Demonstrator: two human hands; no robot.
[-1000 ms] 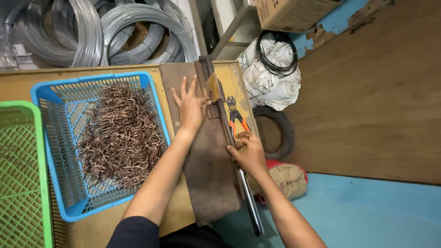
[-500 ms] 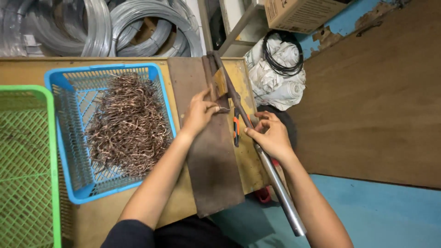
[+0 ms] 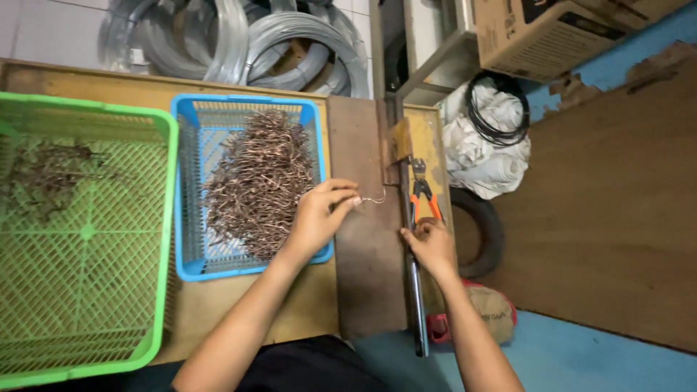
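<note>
My left hand [image 3: 316, 218] pinches a thin bent wire hook [image 3: 374, 198] over the dark plate [image 3: 367, 276] near the table's [image 3: 218, 305] right edge; the wire's long axis runs left to right, its curled end pointing right toward the lever's hinge. My right hand [image 3: 430, 247] is closed around the long metal lever [image 3: 415, 305], which runs front to back along that edge. The wire's exact shape is too fine to make out. The lever's lower end overhangs the front edge.
</note>
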